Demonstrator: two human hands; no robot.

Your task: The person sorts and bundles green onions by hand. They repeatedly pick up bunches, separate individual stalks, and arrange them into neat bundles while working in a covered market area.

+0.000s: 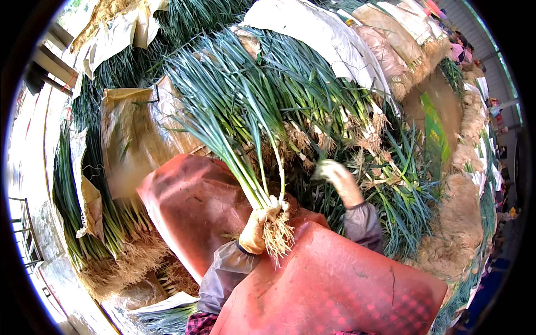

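My left hand (254, 229), in a pale glove, grips a small bunch of green garlic plants (239, 173) by their white bases. The bunch's stringy tan roots (278, 236) hang over a red waterproof apron (326, 276) on my lap, and its long leaves point away from me. To the right, my right hand (336, 173) is blurred over loose leaves. Whether it holds anything cannot be made out. Just beyond both hands lies a large heap of green garlic (289, 83), its rooted ends turned towards me.
White sheeting (310, 29) covers part of the heap. Brown sacking (138, 138) lies at left beside more bundled stalks (104, 217). Loose leaves and trimmings (389, 197) are piled at right, near rows of root ends (454, 213). A person (460, 50) is at the far right.
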